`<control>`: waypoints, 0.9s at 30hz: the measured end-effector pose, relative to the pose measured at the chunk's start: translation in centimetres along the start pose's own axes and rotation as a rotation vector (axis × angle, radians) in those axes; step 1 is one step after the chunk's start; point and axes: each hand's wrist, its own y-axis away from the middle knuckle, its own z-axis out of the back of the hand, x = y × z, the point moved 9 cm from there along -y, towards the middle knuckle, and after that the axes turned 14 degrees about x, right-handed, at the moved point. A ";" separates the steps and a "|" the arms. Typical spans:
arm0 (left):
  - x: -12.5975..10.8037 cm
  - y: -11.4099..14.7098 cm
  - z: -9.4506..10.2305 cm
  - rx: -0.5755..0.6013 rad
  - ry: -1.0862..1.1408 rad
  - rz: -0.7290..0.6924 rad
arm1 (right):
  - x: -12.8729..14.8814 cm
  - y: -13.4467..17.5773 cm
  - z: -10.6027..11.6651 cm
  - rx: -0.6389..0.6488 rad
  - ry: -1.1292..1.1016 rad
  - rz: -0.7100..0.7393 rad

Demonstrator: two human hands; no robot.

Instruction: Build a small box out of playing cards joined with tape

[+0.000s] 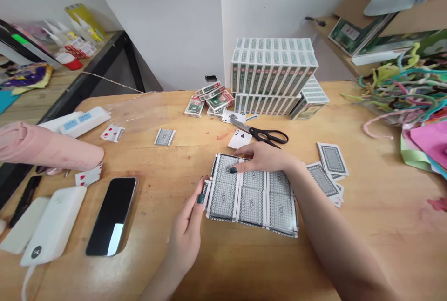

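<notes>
A flat rectangular panel of joined playing cards (251, 201), grey patterned backs up, lies in front of me. My left hand (188, 219) is at its left edge, thumb and fingers closed on a narrow folded playing-card piece (206, 191) against the side. Reaching across from the right, my right hand (260, 157) holds the panel's far edge, its thumb on the top face and its other fingers partly hidden. Black-handled scissors (267, 134) lie just beyond, beside a face-up two of spades (240, 139). Loose playing cards (324, 180) rest right of my right forearm.
Boxed card decks (274, 73) are stacked at the back, with a few loose boxes (211, 101) beside them. A phone (111, 217), white power bank (54, 226) and pink roll (52, 147) occupy the left. Colourful pipe cleaners (412, 87) lie at the right.
</notes>
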 end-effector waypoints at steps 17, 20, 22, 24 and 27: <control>-2.1 -0.9 1.7 -0.139 -0.173 0.120 | -0.2 0.0 -0.1 -0.014 0.009 -0.011; -2.5 -1.4 2.5 -0.124 -0.158 0.135 | -0.1 0.1 -0.1 -0.009 0.012 -0.024; -2.8 -1.8 3.0 -0.120 -0.154 0.143 | 0.0 0.1 -0.1 -0.009 0.019 -0.029; -3.2 -2.2 3.2 -0.119 -0.159 0.146 | 0.1 0.1 -0.1 -0.010 0.029 -0.025; -3.8 -2.5 3.3 -0.143 -0.204 0.125 | 0.1 0.0 -0.1 -0.013 0.039 -0.028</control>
